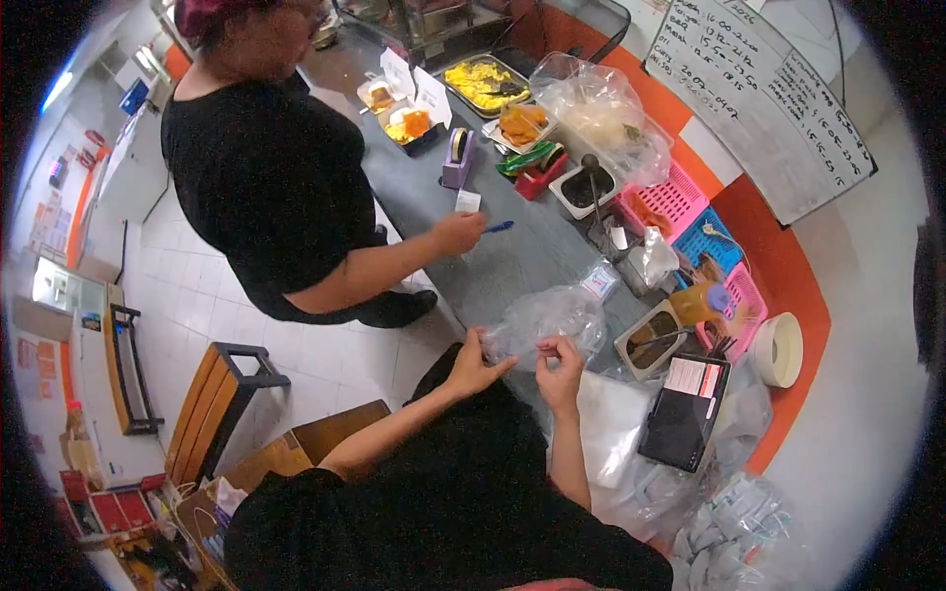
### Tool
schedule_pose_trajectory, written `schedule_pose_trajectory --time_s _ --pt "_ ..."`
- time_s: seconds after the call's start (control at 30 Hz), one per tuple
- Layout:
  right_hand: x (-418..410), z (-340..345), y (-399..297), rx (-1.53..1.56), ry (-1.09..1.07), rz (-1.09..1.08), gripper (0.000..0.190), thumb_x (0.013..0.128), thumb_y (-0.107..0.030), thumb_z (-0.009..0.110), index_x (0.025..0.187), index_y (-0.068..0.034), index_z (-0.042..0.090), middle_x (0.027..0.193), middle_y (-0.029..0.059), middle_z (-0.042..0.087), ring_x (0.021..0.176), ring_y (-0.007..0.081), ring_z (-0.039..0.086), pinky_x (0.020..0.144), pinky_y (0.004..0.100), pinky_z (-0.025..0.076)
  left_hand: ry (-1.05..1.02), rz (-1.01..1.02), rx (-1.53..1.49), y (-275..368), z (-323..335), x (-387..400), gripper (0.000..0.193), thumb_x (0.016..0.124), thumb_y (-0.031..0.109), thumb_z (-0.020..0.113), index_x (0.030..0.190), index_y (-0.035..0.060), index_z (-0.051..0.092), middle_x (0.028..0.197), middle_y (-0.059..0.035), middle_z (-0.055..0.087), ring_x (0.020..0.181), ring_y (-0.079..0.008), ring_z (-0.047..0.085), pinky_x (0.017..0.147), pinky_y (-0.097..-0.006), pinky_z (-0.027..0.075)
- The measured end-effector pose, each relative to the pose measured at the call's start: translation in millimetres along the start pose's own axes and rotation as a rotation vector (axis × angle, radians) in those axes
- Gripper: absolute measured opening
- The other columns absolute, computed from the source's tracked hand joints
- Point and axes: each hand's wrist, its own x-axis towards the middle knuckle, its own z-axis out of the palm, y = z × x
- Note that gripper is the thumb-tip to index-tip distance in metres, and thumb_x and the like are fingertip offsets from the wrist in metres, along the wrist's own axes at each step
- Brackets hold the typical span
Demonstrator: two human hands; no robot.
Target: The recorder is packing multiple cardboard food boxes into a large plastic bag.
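Note:
A crumpled clear plastic bag [543, 321] lies over the edge of the grey counter [517, 251] in front of me. At the bag's near left side, my left hand [477, 366] grips its film between thumb and fingers. My right hand [559, 368] pinches the bag's near right part with bent fingers. A small printed packet [599, 281] touches the bag's far right side. Right of my right hand stands a metal container [650, 340] of dark sauce with a utensil in it.
At the left, a co-worker [273, 162] holds a blue pen [499, 227] and a paper slip [468, 201]. Along the wall stand plastic baskets [665, 199], a sauce bottle [695, 303] and a tray of scrambled egg [485, 83]. A tablet [684, 414] lies at the right; a tape dispenser [458, 159] stands farther back.

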Motion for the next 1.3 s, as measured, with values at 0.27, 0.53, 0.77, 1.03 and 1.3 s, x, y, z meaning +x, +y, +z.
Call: schedule_pose_trajectory --time_s 0.27,0.53,0.77,1.03,1.3 --pt "-19 4 2 0.073 -0.031 0.046 0.012 0.077 0.005 0.072 0.083 0.001 0.063 0.085 0.0055 0.064 0.068 0.0104 0.061 0.065 0.0243 0.049 -0.037 -0.011 0.067 18 -7 -12 0.095 0.076 0.042 0.084 0.133 -0.0113 0.029 0.12 -0.0279 0.055 0.109 -0.0339 0.06 0.092 -0.0406 0.049" --pt "3 -2 -4 -0.008 -0.095 0.034 0.017 0.083 -0.014 0.075 0.088 -0.002 0.064 0.081 0.0079 0.065 0.059 0.0145 0.058 0.057 0.0306 0.047 0.034 0.202 0.508 72 -39 -44 0.087 0.078 0.04 0.08 0.134 -0.0093 0.035 0.122 -0.0275 0.054 0.116 -0.0372 0.054 0.1 -0.041 0.044" --pt "21 -10 -17 -0.034 -0.255 0.051 0.023 0.084 -0.018 0.072 0.096 -0.001 0.063 0.091 0.0106 0.067 0.065 0.0181 0.062 0.063 0.0329 0.05 -0.241 0.693 0.042 271 -121 -54 0.031 0.077 0.016 0.084 0.073 0.005 0.055 0.074 -0.0075 0.06 0.067 -0.0244 0.061 0.058 -0.034 0.046" --pt "27 -3 -13 -0.121 -0.421 -0.035 0.028 0.086 -0.022 0.07 0.105 -0.001 0.063 0.1 0.0133 0.069 0.07 0.0225 0.066 0.072 0.0364 0.053 -0.095 1.166 -0.17 355 -115 -69 0.043 0.073 0.003 0.083 0.056 0.0093 0.043 0.056 -0.0047 0.048 0.046 -0.0194 0.05 0.039 -0.0302 0.034" --pt "21 -10 -7 -0.109 -0.468 0.079 0.03 0.085 -0.022 0.07 0.107 -0.001 0.064 0.1 0.0137 0.07 0.074 0.0246 0.068 0.074 0.0371 0.053 -0.184 1.191 -0.231 363 -117 -54 0.016 0.081 0.005 0.069 0.079 -0.0069 0.059 0.063 -0.0057 0.045 0.052 -0.0199 0.051 0.04 -0.0328 0.037"
